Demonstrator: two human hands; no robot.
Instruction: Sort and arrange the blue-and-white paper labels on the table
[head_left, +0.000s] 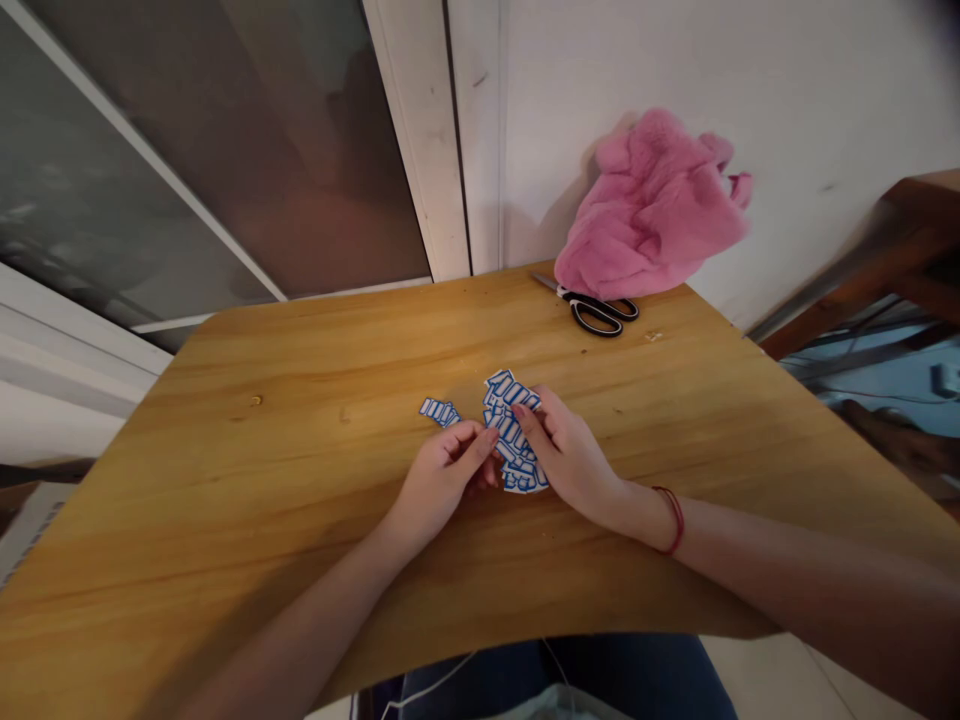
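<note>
A bunch of small white paper labels with blue borders point(510, 435) is gripped in my right hand point(574, 455), its thumb lying across the top of them. My left hand point(442, 475) meets the bunch at its left edge, with thumb and fingertips pinched together there. What sits in that pinch is too small to make out. A short row of similar blue-and-white labels point(439, 410) lies on the table just beyond my left knuckles, partly covered by the hand.
The wooden table point(337, 350) spreads under both hands. Black-handled scissors point(596, 310) rest at its far edge, beside a pink plush cloth point(652, 210) against the wall. A small yellowish ring-like bit point(256, 400) lies at the left.
</note>
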